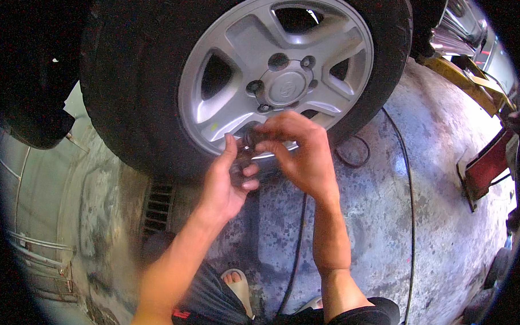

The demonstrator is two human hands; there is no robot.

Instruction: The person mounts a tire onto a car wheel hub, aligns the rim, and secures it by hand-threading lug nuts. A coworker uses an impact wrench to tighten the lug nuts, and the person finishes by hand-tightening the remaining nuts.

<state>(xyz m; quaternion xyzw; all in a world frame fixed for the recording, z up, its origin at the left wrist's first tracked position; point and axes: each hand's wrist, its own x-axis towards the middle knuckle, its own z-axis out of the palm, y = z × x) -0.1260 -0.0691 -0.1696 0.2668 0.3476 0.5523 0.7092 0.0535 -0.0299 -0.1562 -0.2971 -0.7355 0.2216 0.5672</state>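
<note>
A wheel with a silver alloy rim [215, 124] and a black tire [131, 89] stands in front of me. Around the hub cap [285, 88] are several lug holes, and studs show in some of them. My left hand [225, 187] is turned palm up before the lower rim, its fingers curled around small dark lug nuts [237, 172]. Just above its thumb, my right hand [303, 155] pinches at another dark lug nut [249, 139]. That piece is partly hidden by the fingers and somewhat blurred.
Black hose [409, 185] runs over the stained concrete floor [366, 240], with a loop near the tire. A drain grate [158, 207] lies at the left. Yellow metal equipment [469, 81] and a red panel [489, 159] stand at the right. My sandalled foot [237, 288] is below.
</note>
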